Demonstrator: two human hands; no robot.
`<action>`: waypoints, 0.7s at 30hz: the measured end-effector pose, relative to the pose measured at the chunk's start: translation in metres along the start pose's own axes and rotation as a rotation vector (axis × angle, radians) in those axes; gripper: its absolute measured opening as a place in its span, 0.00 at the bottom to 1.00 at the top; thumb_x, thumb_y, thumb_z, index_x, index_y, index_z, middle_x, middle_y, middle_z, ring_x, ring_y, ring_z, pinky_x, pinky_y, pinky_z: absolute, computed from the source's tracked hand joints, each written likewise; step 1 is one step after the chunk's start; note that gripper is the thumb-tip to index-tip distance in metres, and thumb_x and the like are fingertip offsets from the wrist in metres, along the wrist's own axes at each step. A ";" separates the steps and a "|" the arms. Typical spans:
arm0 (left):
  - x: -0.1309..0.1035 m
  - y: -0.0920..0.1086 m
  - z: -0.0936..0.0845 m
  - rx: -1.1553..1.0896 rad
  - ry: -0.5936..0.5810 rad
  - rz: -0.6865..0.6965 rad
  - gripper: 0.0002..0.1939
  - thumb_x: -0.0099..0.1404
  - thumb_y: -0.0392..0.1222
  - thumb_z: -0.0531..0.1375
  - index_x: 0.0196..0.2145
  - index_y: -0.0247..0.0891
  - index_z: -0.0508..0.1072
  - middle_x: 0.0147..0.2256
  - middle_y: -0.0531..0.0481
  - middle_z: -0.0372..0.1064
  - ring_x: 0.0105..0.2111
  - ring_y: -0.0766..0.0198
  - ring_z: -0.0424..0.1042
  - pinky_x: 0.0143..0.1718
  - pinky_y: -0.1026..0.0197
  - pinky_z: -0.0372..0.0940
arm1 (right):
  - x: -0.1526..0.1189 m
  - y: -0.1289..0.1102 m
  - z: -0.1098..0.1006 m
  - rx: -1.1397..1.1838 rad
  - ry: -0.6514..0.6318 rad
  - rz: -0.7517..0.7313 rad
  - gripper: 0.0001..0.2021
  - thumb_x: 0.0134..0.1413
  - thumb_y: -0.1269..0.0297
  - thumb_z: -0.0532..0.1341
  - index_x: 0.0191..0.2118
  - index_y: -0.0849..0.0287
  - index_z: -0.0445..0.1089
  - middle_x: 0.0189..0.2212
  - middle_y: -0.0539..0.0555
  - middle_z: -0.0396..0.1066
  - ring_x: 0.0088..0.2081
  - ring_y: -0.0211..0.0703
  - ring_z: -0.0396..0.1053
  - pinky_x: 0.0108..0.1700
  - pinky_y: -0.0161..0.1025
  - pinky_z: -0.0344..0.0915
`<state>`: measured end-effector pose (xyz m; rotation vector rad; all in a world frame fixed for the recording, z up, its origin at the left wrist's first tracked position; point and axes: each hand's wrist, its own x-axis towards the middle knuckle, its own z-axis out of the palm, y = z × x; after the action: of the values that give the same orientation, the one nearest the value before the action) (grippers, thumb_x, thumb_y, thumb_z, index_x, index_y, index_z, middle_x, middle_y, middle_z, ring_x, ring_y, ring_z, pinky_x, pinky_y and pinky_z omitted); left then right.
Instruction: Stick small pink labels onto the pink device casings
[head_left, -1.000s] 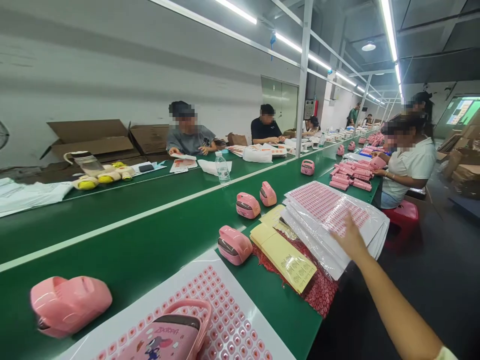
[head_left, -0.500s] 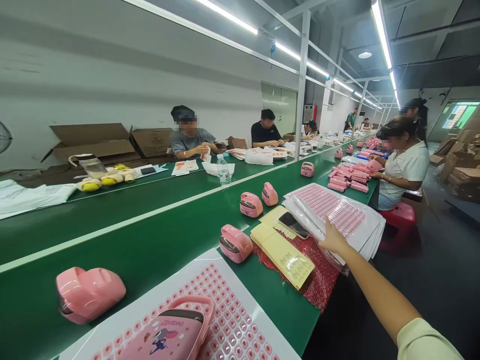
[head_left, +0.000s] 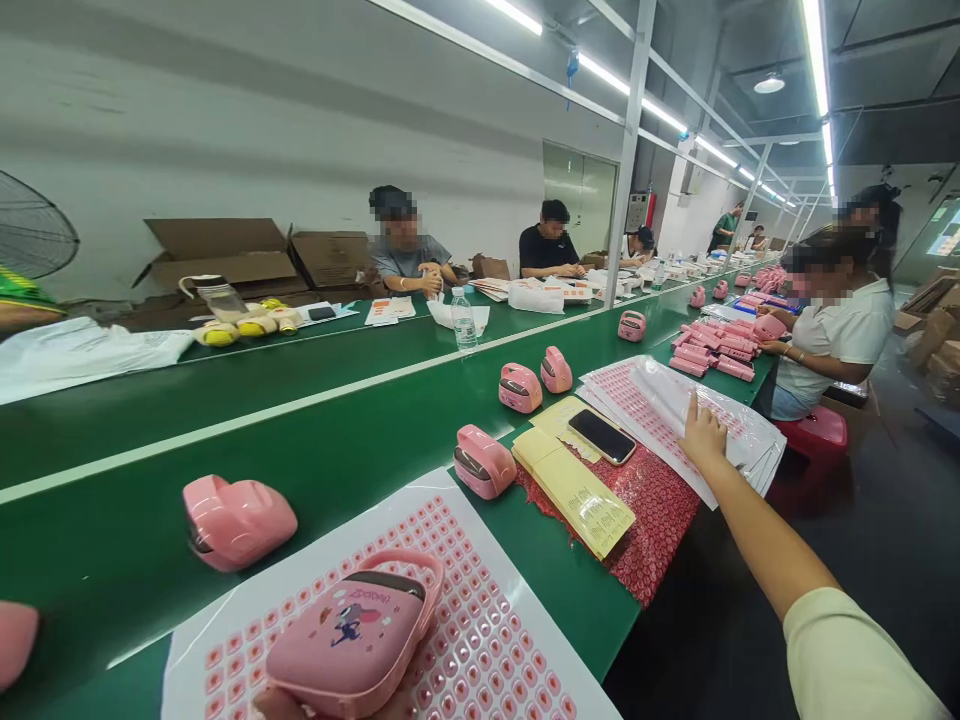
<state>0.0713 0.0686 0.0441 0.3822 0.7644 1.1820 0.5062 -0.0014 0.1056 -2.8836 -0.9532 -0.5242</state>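
Observation:
My right hand (head_left: 705,432) reaches to a stack of sticker sheets (head_left: 622,385) under clear plastic, its index finger stretched out over the plastic. At the bottom edge, my left hand (head_left: 279,703) holds a pink case (head_left: 349,635) with a cartoon figure and a loop handle; only parts of its fingers show beneath the case. Under that case lies a large white sheet (head_left: 465,520) with rows of pink heart stickers. Yellow label sheets (head_left: 577,490) and a phone (head_left: 601,437) rest on red bubble wrap (head_left: 660,515) between the two sheet areas.
Pink cases (head_left: 238,522) stand along the green belt (head_left: 315,440). A plastic bottle (head_left: 463,320) is beyond the pale line. Several people sit across the belt. At right, a person in a white shirt (head_left: 840,330) works by a pile of pink parts (head_left: 712,345).
My right hand has moved from the stack's near left edge onto its top, and the phone is now uncovered. My left fingers have come into view under the pink case. The view has shifted left.

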 end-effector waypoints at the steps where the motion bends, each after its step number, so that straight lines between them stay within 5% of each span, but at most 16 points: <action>1: 0.001 -0.002 -0.002 0.002 0.023 0.018 0.32 0.43 0.69 0.58 0.45 0.59 0.65 0.44 0.59 0.72 0.53 0.45 0.60 0.45 0.43 0.65 | -0.002 0.000 0.010 0.005 -0.021 -0.014 0.42 0.43 0.69 0.63 0.62 0.69 0.41 0.46 0.71 0.63 0.44 0.58 0.64 0.42 0.47 0.57; 6: -0.003 0.000 -0.003 -0.008 -0.024 0.102 0.34 0.35 0.59 0.67 0.43 0.56 0.69 0.45 0.56 0.72 0.55 0.42 0.57 0.45 0.39 0.64 | -0.012 0.008 0.028 0.092 -0.028 -0.062 0.42 0.45 0.60 0.62 0.62 0.72 0.41 0.54 0.74 0.56 0.52 0.62 0.56 0.49 0.52 0.52; 11: -0.005 -0.001 -0.001 -0.088 -0.084 0.116 0.30 0.38 0.58 0.67 0.42 0.56 0.70 0.45 0.55 0.72 0.54 0.44 0.60 0.45 0.40 0.64 | -0.020 -0.011 0.007 0.726 0.111 -0.092 0.28 0.46 0.56 0.57 0.52 0.66 0.59 0.50 0.69 0.60 0.54 0.61 0.52 0.52 0.55 0.48; 17: -0.001 -0.004 -0.003 -0.130 -0.129 0.125 0.33 0.37 0.56 0.68 0.44 0.52 0.69 0.44 0.53 0.73 0.50 0.45 0.65 0.41 0.43 0.68 | -0.064 -0.081 0.011 0.944 -0.192 -0.206 0.09 0.45 0.59 0.56 0.26 0.59 0.69 0.26 0.53 0.70 0.31 0.44 0.67 0.35 0.39 0.62; 21: -0.007 -0.003 0.007 -0.121 -0.067 0.130 0.33 0.36 0.59 0.67 0.43 0.52 0.70 0.45 0.52 0.72 0.52 0.43 0.62 0.41 0.42 0.67 | -0.081 -0.106 0.018 0.938 -0.269 -0.163 0.06 0.42 0.64 0.58 0.21 0.60 0.67 0.26 0.53 0.68 0.33 0.46 0.66 0.37 0.41 0.61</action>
<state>0.0770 0.0617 0.0498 0.3738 0.6137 1.3238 0.3881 0.0409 0.0559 -2.0482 -1.0796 0.2739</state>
